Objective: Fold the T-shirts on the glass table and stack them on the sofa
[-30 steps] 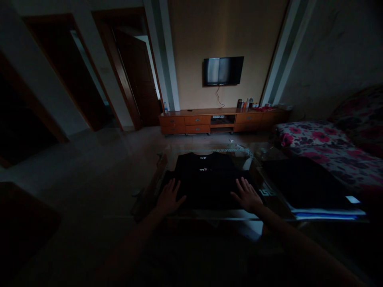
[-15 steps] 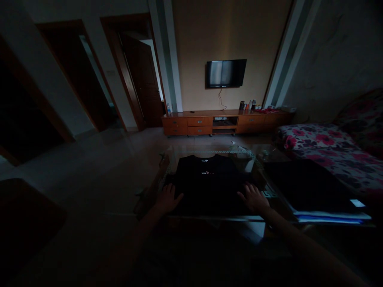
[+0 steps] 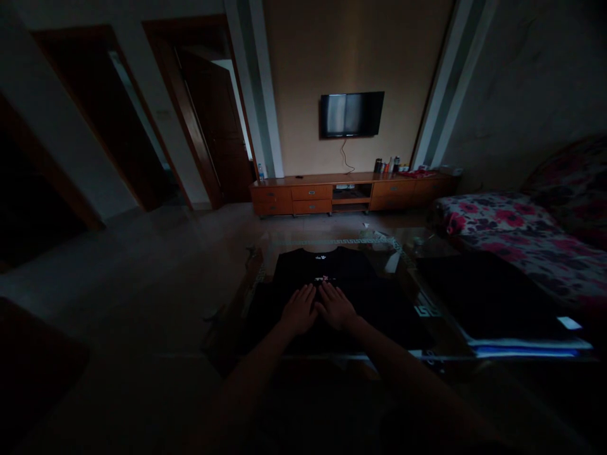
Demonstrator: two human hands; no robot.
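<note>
A black T-shirt (image 3: 370, 309) lies spread on the glass table (image 3: 408, 278), its neckline toward the far side. Small white marks show below the collar, with a small print lower on the chest. My left hand (image 3: 300, 309) rests flat on the middle of the shirt, fingers stretched forward. Right beside it, my right hand (image 3: 336, 306) lies flat on the cloth too, the thumbs close together. Neither hand grips anything. The shirt's lower part is very dark, so its folds are hard to make out.
To the right on the table sits a stack of folded dark clothes (image 3: 497, 297) with white and blue layers beneath. A floral-covered sofa (image 3: 516, 221) stands beyond it. At the far wall are a low wooden cabinet (image 3: 313, 193) and a television (image 3: 351, 114).
Both hands have moved inward from the shirt's two sides to its middle. Dark cloth now spreads wider at the near left and right. The view has shifted slightly.
</note>
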